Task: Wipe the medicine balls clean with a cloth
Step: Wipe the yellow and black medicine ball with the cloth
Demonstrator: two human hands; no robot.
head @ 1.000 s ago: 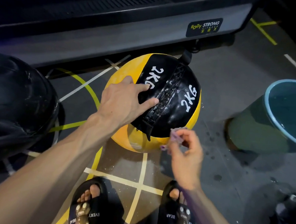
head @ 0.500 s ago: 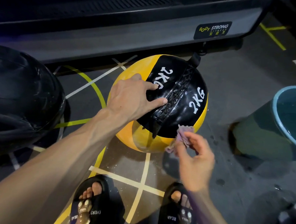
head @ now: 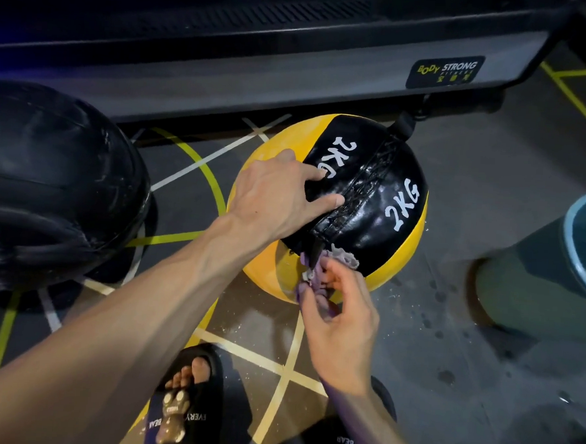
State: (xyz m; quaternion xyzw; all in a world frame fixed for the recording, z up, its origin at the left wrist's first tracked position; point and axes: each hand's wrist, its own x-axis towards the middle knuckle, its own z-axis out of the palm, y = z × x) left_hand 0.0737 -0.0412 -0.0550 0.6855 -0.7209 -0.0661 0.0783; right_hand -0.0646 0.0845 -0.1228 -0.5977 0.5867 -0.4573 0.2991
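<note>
Head camera, looking steeply down, seemingly close.

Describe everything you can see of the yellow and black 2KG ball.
The medicine ball is round, yellow with a wide glossy black panel that looks like synthetic leather. "2KG" is printed in white twice, either side of a laced seam down the middle of the panel, with a black tab at each end. It sits on the lined floor below a grey machine base. The left hand rests spread on its top, and the right hand presses a purple cloth against its near lower side. Its surface looks wet and shiny.
</note>
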